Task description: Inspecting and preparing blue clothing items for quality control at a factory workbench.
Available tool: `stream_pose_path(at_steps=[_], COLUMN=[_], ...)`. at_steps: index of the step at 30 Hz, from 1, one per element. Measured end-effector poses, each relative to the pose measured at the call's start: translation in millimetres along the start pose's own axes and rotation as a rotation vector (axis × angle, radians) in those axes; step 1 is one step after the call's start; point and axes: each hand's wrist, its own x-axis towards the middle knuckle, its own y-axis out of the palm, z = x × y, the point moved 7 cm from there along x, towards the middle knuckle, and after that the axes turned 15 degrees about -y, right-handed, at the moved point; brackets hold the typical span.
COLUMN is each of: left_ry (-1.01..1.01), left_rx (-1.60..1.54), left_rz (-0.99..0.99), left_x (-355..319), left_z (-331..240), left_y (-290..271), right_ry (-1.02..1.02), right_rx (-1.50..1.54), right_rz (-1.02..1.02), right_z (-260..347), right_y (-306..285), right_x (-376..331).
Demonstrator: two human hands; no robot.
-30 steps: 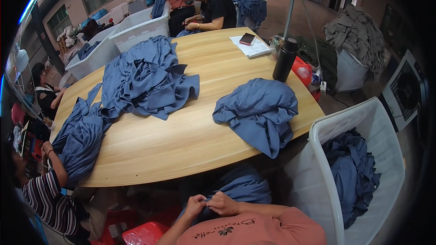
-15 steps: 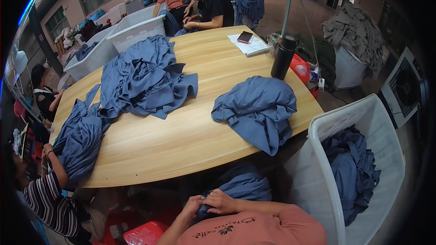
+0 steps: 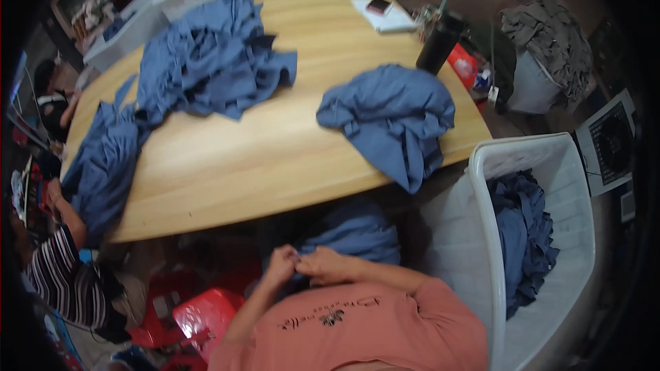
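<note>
Left hand (image 3: 278, 264): raised close in front of the torso, fingertips drawn inward; cannot tell, through blur, whether closed on cloth.
Right hand (image 3: 324, 266): meeting the left at the fingertips, fingers curled; cannot tell any pinched cloth from bare fingers.
Lap garment (image 3: 357, 233): blue, bunched just beyond both hands, beside the near edge of the table (image 3: 227, 178); probably on the lap to take the weight and spare the hands for fingertip work.
Near bin (image 3: 572, 213): white, open-topped, at the right side, likely for easy reach; partly filled with crumpled blue cloth (image 3: 526, 233).
Small bundle (image 3: 392, 113): blue, near the table's right edge, pointed flap toward the near side.
Large heap (image 3: 206, 62): blue garments on the left, apart from the bundle, perhaps for separate handling.
Black bottle (image 3: 440, 42): near the far right corner, probably out of the cloth's way.
Far tub (image 3: 535, 91): pale, heaped above the rim with gray-brown cloth (image 3: 550, 41).
</note>
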Motion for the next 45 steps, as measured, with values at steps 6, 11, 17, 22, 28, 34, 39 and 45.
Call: stream_pose_path(at_steps=[6, 11, 17, 22, 28, 34, 39, 45], left_ry=[0.062, -0.071, -0.054, 0.095, 0.350, 0.254, 0.306, 0.094], left_rx=[0.162, -0.036, -0.160, 0.008, 0.234, 0.087, 0.051, 0.089], left_rz=[-0.077, 0.014, 0.032, -0.127, -0.275, -0.155, 0.039, 0.254], left_x=[15.2, 5.5, -5.8, -21.1, -41.9, -22.8, -16.2, -12.2], left_z=[-29.4, -37.5, -30.4, -41.0, -67.1, -62.1, -62.8, -19.3], left_y=[-24.3, -18.7, -13.7, -21.2, -20.8, -26.6, -18.2, -3.8], right_ry=[0.058, 0.347, 0.089, 0.148, 0.130, -0.076, -0.142, -0.203], right_rx=[-0.027, 0.275, 0.042, 0.337, -0.051, -0.115, -0.165, -0.075], right_rz=[-0.547, -0.730, -0.646, -0.675, -0.456, -0.640, -0.538, -0.629], right_z=[-32.2, -47.9, -12.3, -20.7, -11.0, -3.9, 3.7, 5.7], right_y=[-33.1, -38.5, -41.2, -35.4, -30.6, -54.1, -48.0, -25.2], right_x=[-15.6, -32.0, -23.3, -26.4, -16.2, -13.8, -10.8, -12.1])
